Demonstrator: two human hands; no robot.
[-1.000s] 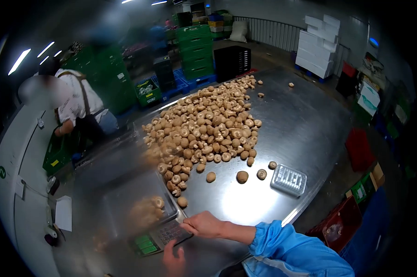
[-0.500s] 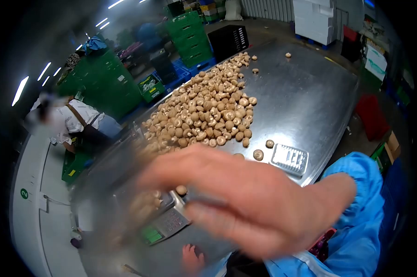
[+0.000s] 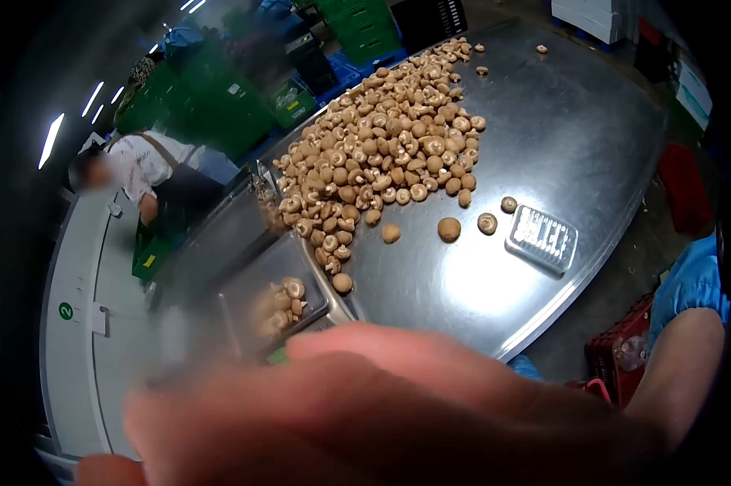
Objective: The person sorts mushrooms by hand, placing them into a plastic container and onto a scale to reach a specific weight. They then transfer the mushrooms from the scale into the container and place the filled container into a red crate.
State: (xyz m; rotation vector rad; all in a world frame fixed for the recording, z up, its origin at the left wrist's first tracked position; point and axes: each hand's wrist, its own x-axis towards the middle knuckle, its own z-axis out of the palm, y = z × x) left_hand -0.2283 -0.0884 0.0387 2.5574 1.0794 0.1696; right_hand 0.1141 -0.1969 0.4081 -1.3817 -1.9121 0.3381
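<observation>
My right hand [image 3: 398, 413] fills the bottom of the view, very close to the camera and blurred. Its fingers stretch to the left, somewhat apart, with nothing seen in them. Just behind the fingertips, a clear tray with a few mushrooms [image 3: 291, 301] sits on a scale mostly hidden by the hand. A large pile of brown mushrooms [image 3: 381, 146] lies on the metal table [image 3: 568, 113]. Several loose mushrooms, one of them at the front [image 3: 449, 229], lie near a clear plastic tray [image 3: 542, 239]. My left hand is out of sight.
At the left, a person [image 3: 159, 166] in a white top and dark apron leans over a green crate [image 3: 156, 253]. Green crates [image 3: 364, 31] and a black crate [image 3: 430, 20] stand behind the table. A red crate [image 3: 616, 348] is at the lower right.
The view has tilted down and shifted left. My right hand has come closer and lower, uncovering more of the tray of mushrooms. My left hand has gone out of view.
</observation>
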